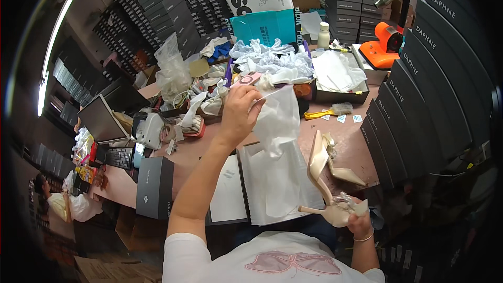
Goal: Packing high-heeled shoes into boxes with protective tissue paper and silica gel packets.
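My left hand (pixel 242 112) is raised over the table and pinches the upper corner of a thin translucent white sheet (pixel 277 118), which hangs down. Whether it is a sheet or a flat bag I cannot tell. At the lower right, my right hand (pixel 359 225) grips a beige high-heeled shoe (pixel 318 165) by its heel and ankle strap, toe pointing away from me. A second beige heeled shoe (pixel 347 174) lies on its side just beyond. Below the sheet is an open shoe box (pixel 244 188) lined with white tissue paper (pixel 275 188), its left part showing a white panel (pixel 227 191).
Tall stacks of dark grey shoe boxes (pixel 401 120) rise close on the right. A yellow-handled brush (pixel 327 112), a box of crumpled white paper (pixel 270 60) and an orange lamp base (pixel 380 50) stand farther back. A closed grey box (pixel 155 186) and a monitor (pixel 102 118) are left; another person (pixel 65 204) sits beyond.
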`<action>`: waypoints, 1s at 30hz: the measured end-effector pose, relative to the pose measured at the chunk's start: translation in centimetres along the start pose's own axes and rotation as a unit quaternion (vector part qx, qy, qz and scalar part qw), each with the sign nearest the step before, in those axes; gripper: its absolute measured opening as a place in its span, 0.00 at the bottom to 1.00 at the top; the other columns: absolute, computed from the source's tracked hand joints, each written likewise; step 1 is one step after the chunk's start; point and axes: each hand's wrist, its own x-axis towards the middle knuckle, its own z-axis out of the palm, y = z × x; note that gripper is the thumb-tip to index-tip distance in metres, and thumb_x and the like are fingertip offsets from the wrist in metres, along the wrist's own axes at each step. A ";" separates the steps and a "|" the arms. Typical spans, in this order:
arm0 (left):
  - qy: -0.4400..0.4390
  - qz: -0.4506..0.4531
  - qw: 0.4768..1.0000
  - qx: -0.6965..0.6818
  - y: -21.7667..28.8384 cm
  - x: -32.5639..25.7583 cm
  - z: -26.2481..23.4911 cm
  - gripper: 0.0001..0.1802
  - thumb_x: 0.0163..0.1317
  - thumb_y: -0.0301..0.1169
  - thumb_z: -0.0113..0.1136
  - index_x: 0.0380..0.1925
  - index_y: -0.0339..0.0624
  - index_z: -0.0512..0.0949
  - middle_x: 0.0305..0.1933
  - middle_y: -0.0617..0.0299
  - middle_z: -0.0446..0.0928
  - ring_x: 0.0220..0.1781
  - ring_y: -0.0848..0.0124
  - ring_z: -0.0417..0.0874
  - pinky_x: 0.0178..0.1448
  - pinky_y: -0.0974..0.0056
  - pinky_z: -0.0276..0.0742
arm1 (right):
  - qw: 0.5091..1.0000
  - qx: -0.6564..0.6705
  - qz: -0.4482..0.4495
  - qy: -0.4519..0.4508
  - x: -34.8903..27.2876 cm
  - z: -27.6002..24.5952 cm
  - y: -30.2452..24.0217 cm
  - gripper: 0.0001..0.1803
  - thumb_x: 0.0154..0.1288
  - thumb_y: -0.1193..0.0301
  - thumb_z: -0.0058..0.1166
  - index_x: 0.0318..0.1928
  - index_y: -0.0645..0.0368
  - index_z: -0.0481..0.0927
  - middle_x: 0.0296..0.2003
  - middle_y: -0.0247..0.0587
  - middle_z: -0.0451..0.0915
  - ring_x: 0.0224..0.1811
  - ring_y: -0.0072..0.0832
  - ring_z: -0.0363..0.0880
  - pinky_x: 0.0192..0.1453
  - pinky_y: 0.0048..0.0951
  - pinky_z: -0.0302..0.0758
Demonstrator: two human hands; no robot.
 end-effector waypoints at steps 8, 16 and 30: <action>-0.008 0.048 0.998 0.043 -0.8 -13.9 4.3 0.08 0.48 0.21 0.64 0.31 0.38 0.79 0.59 0.49 0.69 0.67 0.47 0.64 0.69 0.48 0.61 | 0.966 0.218 0.056 -0.127 1.5 1.4 -0.6 0.39 0.53 0.53 0.62 0.56 0.74 0.70 0.49 0.63 0.77 0.45 0.57 0.80 0.45 0.58 0.81; -0.026 -0.151 0.987 -0.057 3.0 -28.6 2.9 0.24 0.51 0.34 0.69 0.49 0.40 0.77 0.62 0.50 0.65 0.67 0.49 0.63 0.70 0.43 0.56 | 0.976 0.106 0.186 -0.050 5.5 3.5 5.2 0.33 0.64 0.56 0.51 0.57 0.76 0.69 0.46 0.58 0.80 0.47 0.48 0.82 0.46 0.42 0.84; 0.154 -0.300 0.934 -0.119 -0.5 -21.3 6.1 0.12 0.56 0.24 0.57 0.40 0.37 0.83 0.40 0.55 0.77 0.42 0.62 0.76 0.49 0.60 0.71 | 0.977 0.106 0.154 -0.105 0.2 1.2 -0.4 0.38 0.49 0.58 0.64 0.52 0.79 0.73 0.46 0.61 0.80 0.41 0.47 0.84 0.48 0.50 0.80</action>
